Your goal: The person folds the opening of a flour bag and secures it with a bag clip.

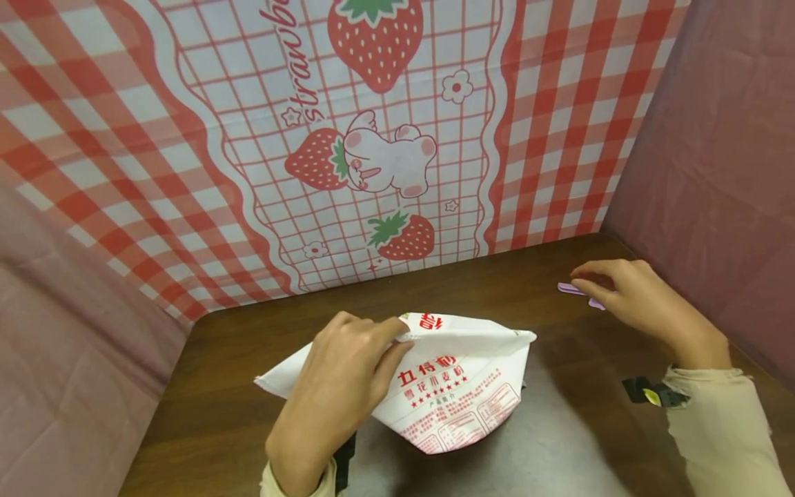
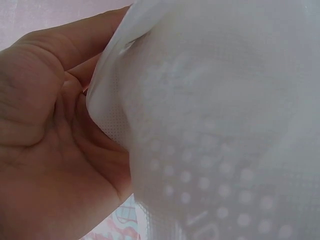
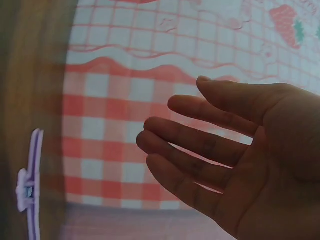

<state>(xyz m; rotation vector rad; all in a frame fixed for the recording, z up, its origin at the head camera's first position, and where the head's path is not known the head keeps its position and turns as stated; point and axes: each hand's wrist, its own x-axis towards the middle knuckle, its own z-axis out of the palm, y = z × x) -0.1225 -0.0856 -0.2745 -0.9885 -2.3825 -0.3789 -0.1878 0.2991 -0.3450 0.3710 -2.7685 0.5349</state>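
Observation:
A white flour bag [image 1: 459, 386] with red print stands in front of me, its top edge folded over. My left hand [image 1: 341, 373] pinches the fold near the middle, between thumb and fingers. Up close in the left wrist view, the bag's white woven side [image 2: 215, 120] fills most of the picture, beside the palm [image 2: 55, 145]. My right hand [image 1: 621, 297] is over the back right of the table, with loosely bent fingers and nothing in them. Just below its fingertips lies a slim lilac clip [image 3: 32, 185], partly covered by the hand in the head view.
The brown wooden table [image 1: 242, 386] has a greyish sheen in front of the bag. A red-and-white strawberry cloth [image 1: 559, 138] hangs at the back, with pink cloth walls [image 1: 727, 172] on both sides.

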